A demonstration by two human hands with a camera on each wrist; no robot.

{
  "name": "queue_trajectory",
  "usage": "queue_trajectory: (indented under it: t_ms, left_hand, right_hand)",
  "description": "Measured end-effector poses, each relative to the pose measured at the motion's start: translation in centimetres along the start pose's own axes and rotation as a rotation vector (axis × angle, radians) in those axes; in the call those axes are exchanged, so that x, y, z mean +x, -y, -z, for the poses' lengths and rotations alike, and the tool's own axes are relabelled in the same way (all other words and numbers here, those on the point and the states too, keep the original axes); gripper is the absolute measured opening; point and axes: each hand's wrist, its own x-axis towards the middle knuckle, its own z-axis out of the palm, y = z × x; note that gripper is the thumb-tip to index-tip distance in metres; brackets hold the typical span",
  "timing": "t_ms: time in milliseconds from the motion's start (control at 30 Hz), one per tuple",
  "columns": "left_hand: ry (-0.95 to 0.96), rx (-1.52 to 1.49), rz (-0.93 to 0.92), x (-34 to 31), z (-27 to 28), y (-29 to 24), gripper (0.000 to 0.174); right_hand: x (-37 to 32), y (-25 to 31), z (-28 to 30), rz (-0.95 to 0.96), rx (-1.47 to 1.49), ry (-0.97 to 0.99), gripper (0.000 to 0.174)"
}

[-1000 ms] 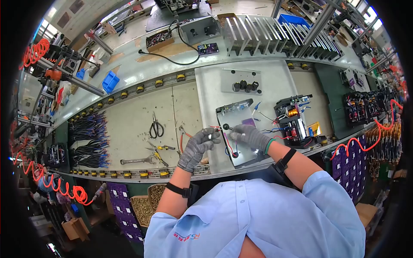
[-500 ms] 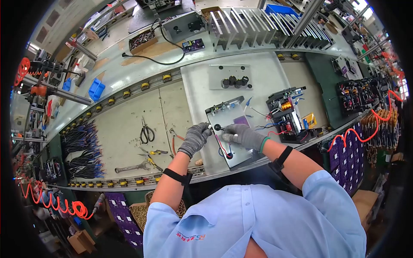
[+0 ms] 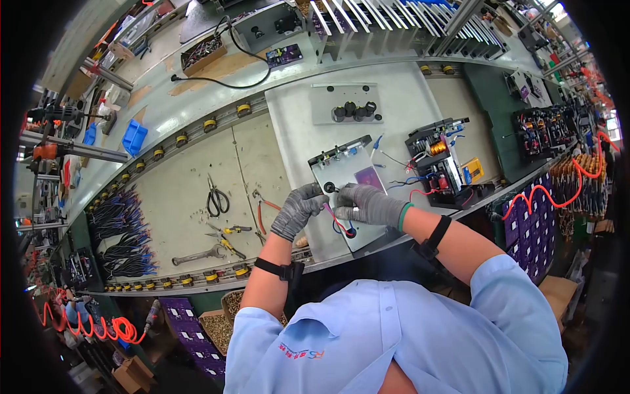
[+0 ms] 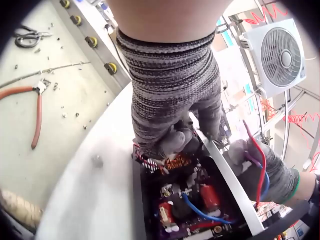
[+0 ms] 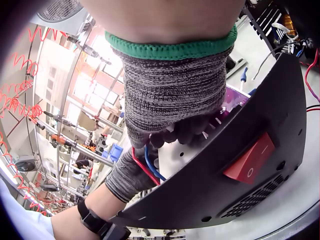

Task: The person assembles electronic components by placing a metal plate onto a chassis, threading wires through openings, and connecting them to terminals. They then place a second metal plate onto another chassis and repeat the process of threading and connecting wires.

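Observation:
Both hands wear grey knit gloves and work at a metal housing (image 3: 359, 220) on the bench. Curled over the housing's left edge, my left hand (image 3: 300, 211) has fingers on both sides of a metal plate (image 4: 231, 182), above a board with red and orange parts. A small item in those fingers would be hidden. My right hand (image 3: 373, 207) bends its fingertips at the short stem of a round black part (image 3: 329, 188) on the plate. Red wire (image 4: 261, 175) and blue wire (image 5: 151, 165) loop up between the hands. The black end panel (image 5: 200, 200) carries a red rocker switch (image 5: 251, 159).
Another opened unit (image 3: 438, 157) with loose wires stands to the right. A plate with black cylinders (image 3: 348, 118) lies beyond. Scissors (image 3: 216, 199), pliers (image 3: 264, 213), yellow-handled cutters (image 3: 231, 230) and a wrench (image 3: 198, 255) lie left. Wire bundles (image 3: 125, 236) lie further left.
My left hand, first holding a small light piece beside a red wire, has closed in at the housing's left edge. The right hand stays by the round black part. The head view has shifted.

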Motion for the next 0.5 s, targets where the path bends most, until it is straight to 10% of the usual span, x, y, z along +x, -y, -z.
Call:
queue_trajectory:
  t_ms: [500]
  left_hand:
    - [-0.175, -0.156, -0.061, 1.6, -0.8, -0.2, 0.033]
  right_hand:
    - [0.4, 0.5, -0.1, 0.007, -0.187, 0.025, 0.055]
